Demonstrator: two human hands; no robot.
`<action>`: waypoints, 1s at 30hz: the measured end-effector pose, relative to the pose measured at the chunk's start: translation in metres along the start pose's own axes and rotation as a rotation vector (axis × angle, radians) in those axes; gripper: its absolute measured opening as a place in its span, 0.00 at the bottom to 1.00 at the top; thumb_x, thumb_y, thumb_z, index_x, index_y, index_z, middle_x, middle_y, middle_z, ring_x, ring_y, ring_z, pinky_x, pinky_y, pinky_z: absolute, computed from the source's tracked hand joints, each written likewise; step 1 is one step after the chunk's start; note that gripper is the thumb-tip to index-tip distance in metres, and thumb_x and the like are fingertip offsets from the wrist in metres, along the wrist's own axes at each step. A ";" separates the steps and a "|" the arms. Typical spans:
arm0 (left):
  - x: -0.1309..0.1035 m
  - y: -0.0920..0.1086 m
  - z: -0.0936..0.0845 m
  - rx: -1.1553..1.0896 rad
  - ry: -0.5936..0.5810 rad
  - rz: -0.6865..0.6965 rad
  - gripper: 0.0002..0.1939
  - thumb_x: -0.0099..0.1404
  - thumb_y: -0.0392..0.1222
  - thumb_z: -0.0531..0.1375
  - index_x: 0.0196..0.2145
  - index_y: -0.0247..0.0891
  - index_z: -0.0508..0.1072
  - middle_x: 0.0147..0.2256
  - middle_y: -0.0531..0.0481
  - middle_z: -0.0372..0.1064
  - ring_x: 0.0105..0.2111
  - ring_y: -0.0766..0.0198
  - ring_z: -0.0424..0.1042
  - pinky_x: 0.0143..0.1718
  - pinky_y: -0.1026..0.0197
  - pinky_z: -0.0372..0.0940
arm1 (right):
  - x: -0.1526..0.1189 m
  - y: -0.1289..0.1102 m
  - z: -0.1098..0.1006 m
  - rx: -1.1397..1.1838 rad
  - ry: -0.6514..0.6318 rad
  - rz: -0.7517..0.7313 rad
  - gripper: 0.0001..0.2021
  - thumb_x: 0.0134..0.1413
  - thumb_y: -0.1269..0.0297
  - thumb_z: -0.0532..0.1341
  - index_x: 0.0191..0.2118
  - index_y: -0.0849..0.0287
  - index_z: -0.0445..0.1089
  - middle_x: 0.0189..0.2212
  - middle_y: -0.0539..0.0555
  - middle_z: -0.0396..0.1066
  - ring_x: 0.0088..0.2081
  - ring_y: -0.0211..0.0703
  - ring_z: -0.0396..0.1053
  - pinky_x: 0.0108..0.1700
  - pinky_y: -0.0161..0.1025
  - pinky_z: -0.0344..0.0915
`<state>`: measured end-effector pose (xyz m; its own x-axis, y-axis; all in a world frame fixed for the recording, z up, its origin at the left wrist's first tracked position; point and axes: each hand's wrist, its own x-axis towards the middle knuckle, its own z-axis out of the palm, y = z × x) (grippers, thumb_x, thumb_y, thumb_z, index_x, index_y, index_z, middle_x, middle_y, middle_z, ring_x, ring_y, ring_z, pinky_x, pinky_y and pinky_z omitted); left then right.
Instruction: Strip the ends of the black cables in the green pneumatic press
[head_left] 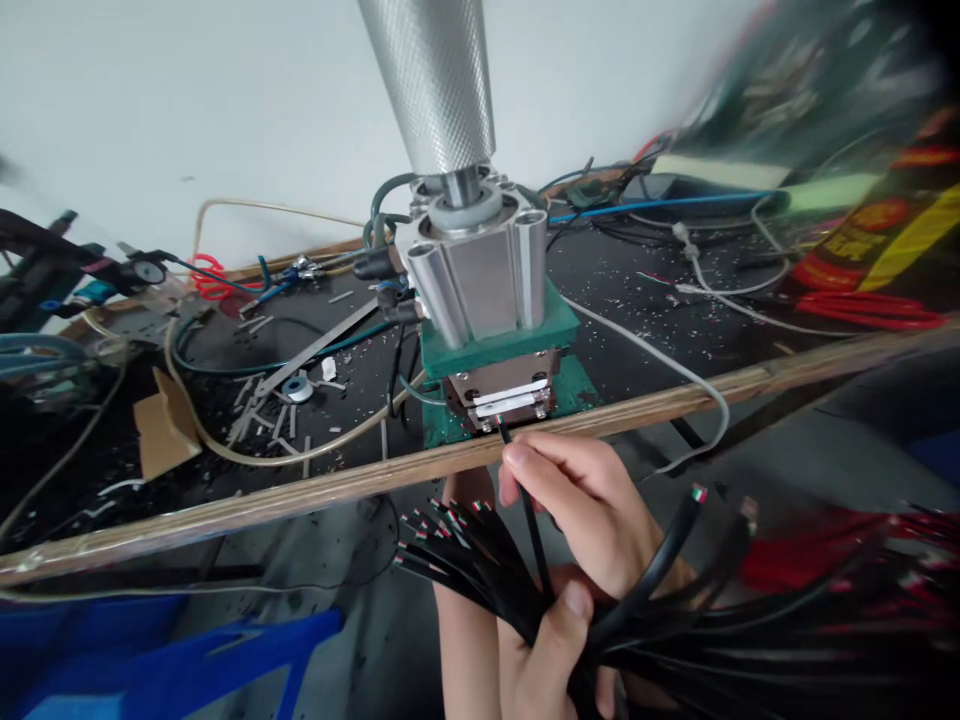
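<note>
My left hand (547, 655) is closed around a thick bundle of black cables (480, 560); red, green and white wire ends show at their cut tips. Above it, my right hand (592, 500) pinches one black cable (531, 520) between thumb and fingers. The tip of that cable points up at the white slotted jaws (511, 400) of a pneumatic press (480, 270); whether it touches them I cannot tell. The press has a metal cylinder body, a green plate and a knurled silver column (435, 80). More cables of the bundle trail off to the right, blurred.
The black bench top (622, 300) has a wooden front edge (300, 480). Cut grey scraps, a metal ruler (322, 345), a tape roll (298, 388), cardboard (165, 425) and red-handled scissors (212, 280) lie left. Hoses loop around; a red-yellow package (877, 230) is at right.
</note>
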<state>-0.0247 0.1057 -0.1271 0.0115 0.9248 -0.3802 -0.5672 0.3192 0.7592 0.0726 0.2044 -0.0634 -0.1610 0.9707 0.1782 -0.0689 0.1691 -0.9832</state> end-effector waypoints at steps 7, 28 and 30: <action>0.007 0.029 0.002 -0.026 -0.066 -0.006 0.35 0.63 0.58 0.80 0.60 0.38 0.78 0.29 0.51 0.78 0.13 0.74 0.61 0.14 0.71 0.61 | 0.017 -0.008 0.010 0.069 0.051 0.141 0.24 0.75 0.51 0.61 0.26 0.54 0.77 0.24 0.49 0.78 0.29 0.41 0.73 0.34 0.34 0.69; 0.002 0.048 0.010 -0.006 -0.044 -0.096 0.25 0.61 0.59 0.80 0.39 0.34 0.82 0.17 0.59 0.65 0.13 0.74 0.56 0.16 0.70 0.60 | 0.025 -0.015 0.016 0.108 0.161 0.210 0.22 0.67 0.52 0.64 0.21 0.53 0.76 0.16 0.45 0.64 0.27 0.42 0.75 0.30 0.34 0.68; 0.003 0.048 0.010 -0.023 -0.045 -0.075 0.26 0.59 0.58 0.82 0.39 0.34 0.82 0.20 0.58 0.68 0.13 0.75 0.56 0.14 0.71 0.59 | 0.024 -0.015 0.016 0.113 0.159 0.216 0.22 0.68 0.53 0.64 0.21 0.52 0.76 0.16 0.44 0.62 0.28 0.42 0.75 0.31 0.34 0.67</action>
<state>-0.0435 0.1259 -0.0867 0.0915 0.9069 -0.4113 -0.5819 0.3839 0.7169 0.0542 0.2229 -0.0439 -0.0279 0.9982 -0.0524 -0.1609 -0.0562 -0.9854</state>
